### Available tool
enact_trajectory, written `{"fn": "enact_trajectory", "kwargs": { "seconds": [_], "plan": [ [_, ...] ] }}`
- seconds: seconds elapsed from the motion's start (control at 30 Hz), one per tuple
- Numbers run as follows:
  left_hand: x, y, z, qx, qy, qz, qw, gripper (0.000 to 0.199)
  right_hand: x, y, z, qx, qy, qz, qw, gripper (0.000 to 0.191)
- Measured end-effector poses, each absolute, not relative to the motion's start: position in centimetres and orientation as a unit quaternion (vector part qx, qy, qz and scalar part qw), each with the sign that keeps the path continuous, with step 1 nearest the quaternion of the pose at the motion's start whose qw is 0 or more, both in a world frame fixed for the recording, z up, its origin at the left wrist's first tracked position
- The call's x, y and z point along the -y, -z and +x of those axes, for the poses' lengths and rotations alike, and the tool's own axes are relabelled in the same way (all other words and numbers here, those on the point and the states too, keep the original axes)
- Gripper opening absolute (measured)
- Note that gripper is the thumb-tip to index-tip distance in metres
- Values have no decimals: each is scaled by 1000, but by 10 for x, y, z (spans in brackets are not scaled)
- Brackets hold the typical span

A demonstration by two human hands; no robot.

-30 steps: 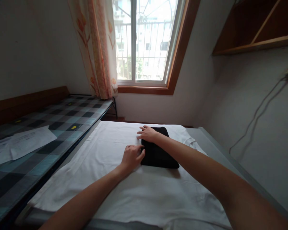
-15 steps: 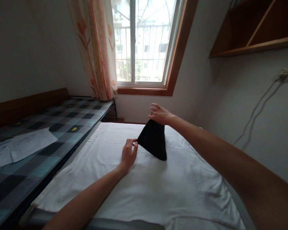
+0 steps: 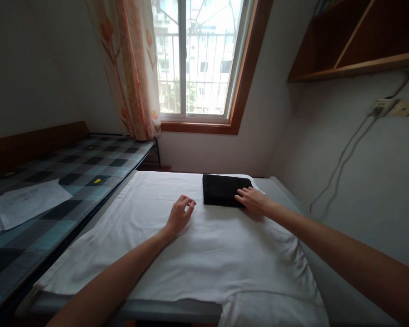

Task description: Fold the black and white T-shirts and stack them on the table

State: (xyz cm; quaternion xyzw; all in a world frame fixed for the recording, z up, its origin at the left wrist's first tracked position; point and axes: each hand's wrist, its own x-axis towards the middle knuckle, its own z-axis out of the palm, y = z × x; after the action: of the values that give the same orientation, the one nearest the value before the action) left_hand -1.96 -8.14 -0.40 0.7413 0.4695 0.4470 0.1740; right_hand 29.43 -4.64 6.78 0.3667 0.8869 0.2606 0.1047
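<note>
A black cloth [image 3: 221, 190], folded into a flat rectangle, lies on the far part of the white cloth [image 3: 191, 254] that covers the table. My right hand [image 3: 252, 200] rests on the right end of the black cloth, fingers spread and not gripping it. Just left of the black cloth, my left hand [image 3: 180, 213] is held over the white cloth with bent fingers apart and nothing between them.
On the left stands a bed with a checked mattress [image 3: 112, 159] and white papers [image 3: 34, 204] on it. A curtain [image 3: 132, 72] hangs beside the window. At the right are a wooden wall shelf [image 3: 361, 66] and a socket with cables [image 3: 378, 107].
The black cloth was raised and hanging from my right hand; now it lies flat. My right hand has moved down and right. My left hand has let go of its corner.
</note>
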Motion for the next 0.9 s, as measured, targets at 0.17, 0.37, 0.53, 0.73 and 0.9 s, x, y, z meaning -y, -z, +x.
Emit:
{"fn": "enact_trajectory", "kwargs": {
  "seconds": [0.17, 0.37, 0.53, 0.73, 0.9],
  "plan": [
    [86, 3, -16, -442, -402, 793, 122, 13, 55, -50, 308, -879, -256, 401, 34, 40],
    [92, 2, -14, -397, -363, 842, 33, 20, 56, -24, 322, -881, -257, 396, -8, 60],
    [96, 4, -10, -356, -340, 870, -21, 27, 62, -11, 330, -880, -267, 390, -42, 60],
    [89, -5, 11, -318, -302, 898, -43, 42, 71, -28, 333, -847, -298, 440, -9, 51],
    [68, -21, 52, -325, -250, 905, -115, 58, 71, -46, 329, -821, -293, 488, 32, 38]
  ]
}}
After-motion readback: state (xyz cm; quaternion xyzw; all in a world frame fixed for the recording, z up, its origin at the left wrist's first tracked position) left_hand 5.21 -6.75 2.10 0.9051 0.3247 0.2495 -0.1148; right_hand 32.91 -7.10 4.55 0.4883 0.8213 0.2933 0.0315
